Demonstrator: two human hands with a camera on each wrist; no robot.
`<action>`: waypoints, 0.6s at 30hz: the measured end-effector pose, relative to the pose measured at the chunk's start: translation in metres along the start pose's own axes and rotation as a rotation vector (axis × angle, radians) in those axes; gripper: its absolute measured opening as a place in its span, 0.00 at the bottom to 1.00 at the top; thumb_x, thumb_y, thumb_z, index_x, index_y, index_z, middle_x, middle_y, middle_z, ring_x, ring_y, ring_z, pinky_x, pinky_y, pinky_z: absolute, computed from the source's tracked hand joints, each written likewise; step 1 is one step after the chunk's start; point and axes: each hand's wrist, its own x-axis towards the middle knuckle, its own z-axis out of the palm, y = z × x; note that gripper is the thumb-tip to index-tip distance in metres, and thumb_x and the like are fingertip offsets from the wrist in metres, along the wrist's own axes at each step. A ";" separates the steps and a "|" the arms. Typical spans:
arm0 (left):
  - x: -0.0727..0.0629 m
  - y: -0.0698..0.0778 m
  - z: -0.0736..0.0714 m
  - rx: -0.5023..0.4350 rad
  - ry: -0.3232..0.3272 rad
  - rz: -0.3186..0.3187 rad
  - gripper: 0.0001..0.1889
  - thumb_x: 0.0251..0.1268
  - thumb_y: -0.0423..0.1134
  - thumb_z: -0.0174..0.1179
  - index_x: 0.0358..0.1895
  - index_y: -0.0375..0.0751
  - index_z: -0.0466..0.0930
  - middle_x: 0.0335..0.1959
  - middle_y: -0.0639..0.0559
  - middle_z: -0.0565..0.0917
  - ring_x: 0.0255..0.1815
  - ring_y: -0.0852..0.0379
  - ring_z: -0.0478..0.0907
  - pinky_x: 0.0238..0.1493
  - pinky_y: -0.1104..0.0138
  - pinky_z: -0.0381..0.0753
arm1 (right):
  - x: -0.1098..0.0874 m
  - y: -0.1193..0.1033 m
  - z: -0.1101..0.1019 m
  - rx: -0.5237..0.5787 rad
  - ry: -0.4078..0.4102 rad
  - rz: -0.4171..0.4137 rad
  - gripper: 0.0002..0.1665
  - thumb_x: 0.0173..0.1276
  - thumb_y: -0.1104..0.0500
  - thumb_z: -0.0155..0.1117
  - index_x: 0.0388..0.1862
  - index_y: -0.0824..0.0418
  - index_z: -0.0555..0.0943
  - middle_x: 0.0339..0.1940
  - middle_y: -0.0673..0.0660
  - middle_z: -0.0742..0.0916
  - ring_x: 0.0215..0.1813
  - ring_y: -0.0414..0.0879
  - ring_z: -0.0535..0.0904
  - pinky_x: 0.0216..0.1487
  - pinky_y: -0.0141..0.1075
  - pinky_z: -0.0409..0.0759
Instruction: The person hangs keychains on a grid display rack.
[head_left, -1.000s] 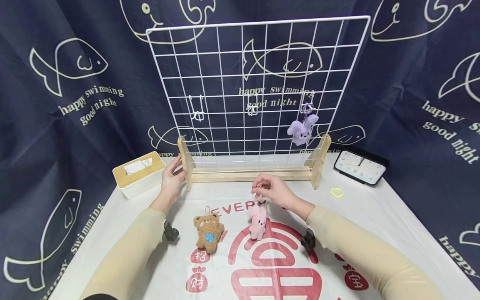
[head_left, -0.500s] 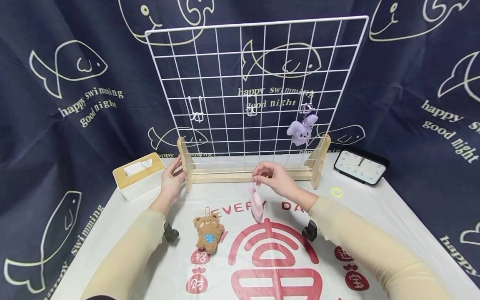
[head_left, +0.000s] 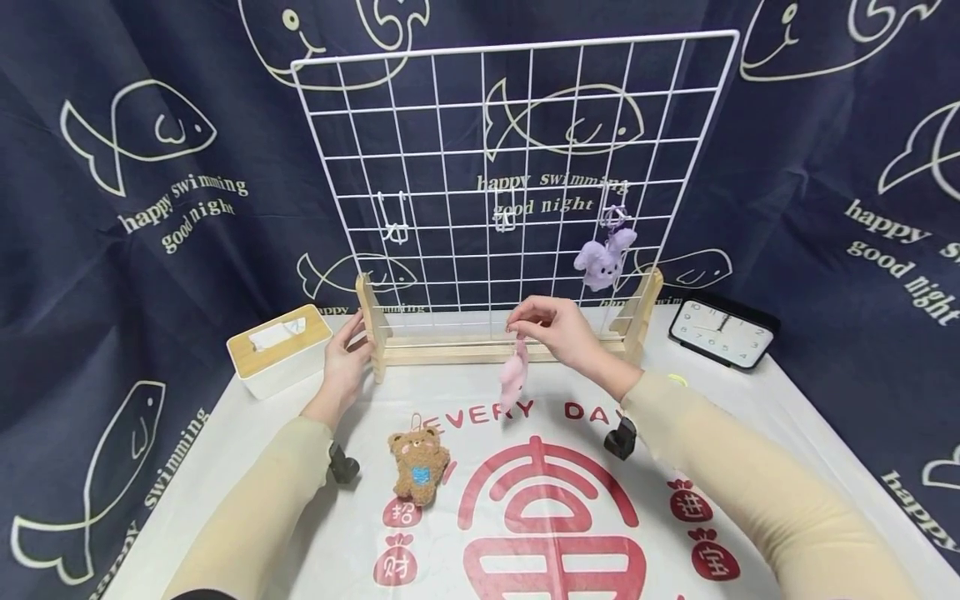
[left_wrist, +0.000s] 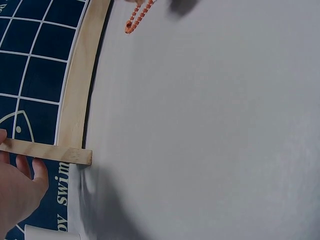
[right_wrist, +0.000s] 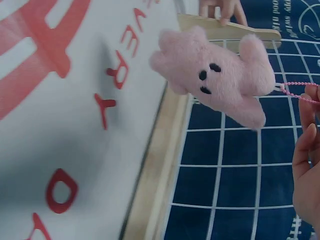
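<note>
My right hand (head_left: 558, 333) pinches the pink bead chain (right_wrist: 297, 90) of a pink plush rabbit keychain (head_left: 513, 379). The rabbit dangles over the white tabletop, in front of the rack's base bar; its small black face shows in the right wrist view. At the left, my left hand (head_left: 347, 362) grips the upright wooden leg (left_wrist: 45, 150) of the white wire grid rack (head_left: 483, 104), fingers and thumb on either side of it. A brown plush bear keychain (head_left: 418, 467) lies face up on the table. From the rack's right hook hangs a purple plush rabbit (head_left: 603, 262).
Two white hooks hold nothing on the grid: a left hook (head_left: 395, 229) and a middle hook (head_left: 505, 220). A tissue box (head_left: 281, 358) stands beside my left hand. A black clock (head_left: 722, 333) is at the right, and a yellow ring (head_left: 678, 380) lies partly behind my right sleeve.
My right hand has risen and moved toward the rack, lifting the pink rabbit, which has swung round on its chain. The left hand keeps its place on the rack's leg.
</note>
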 end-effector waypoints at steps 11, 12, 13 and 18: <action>0.003 -0.004 -0.002 -0.009 0.000 -0.006 0.37 0.70 0.18 0.51 0.80 0.46 0.61 0.77 0.37 0.63 0.74 0.36 0.63 0.75 0.49 0.65 | 0.022 -0.018 -0.016 0.020 0.015 -0.024 0.04 0.67 0.69 0.70 0.39 0.69 0.87 0.34 0.61 0.89 0.32 0.44 0.82 0.35 0.28 0.82; 0.002 -0.001 -0.002 -0.014 -0.002 -0.010 0.37 0.70 0.18 0.51 0.80 0.45 0.60 0.77 0.36 0.63 0.74 0.36 0.63 0.75 0.49 0.65 | 0.023 -0.020 -0.018 0.025 0.016 -0.023 0.04 0.67 0.69 0.70 0.40 0.69 0.87 0.34 0.62 0.88 0.32 0.44 0.82 0.35 0.29 0.82; 0.000 0.002 -0.001 -0.013 -0.003 -0.013 0.37 0.70 0.18 0.51 0.80 0.44 0.60 0.77 0.36 0.63 0.74 0.36 0.63 0.74 0.49 0.66 | 0.025 -0.023 -0.020 0.027 0.018 -0.024 0.04 0.67 0.70 0.70 0.40 0.69 0.87 0.34 0.62 0.88 0.33 0.44 0.82 0.35 0.29 0.81; -0.004 0.009 0.000 -0.003 -0.011 -0.018 0.37 0.69 0.17 0.51 0.80 0.42 0.60 0.76 0.35 0.63 0.74 0.35 0.63 0.74 0.48 0.66 | 0.034 -0.035 -0.026 0.037 0.037 -0.045 0.04 0.68 0.70 0.69 0.40 0.71 0.86 0.35 0.65 0.89 0.33 0.44 0.83 0.36 0.28 0.82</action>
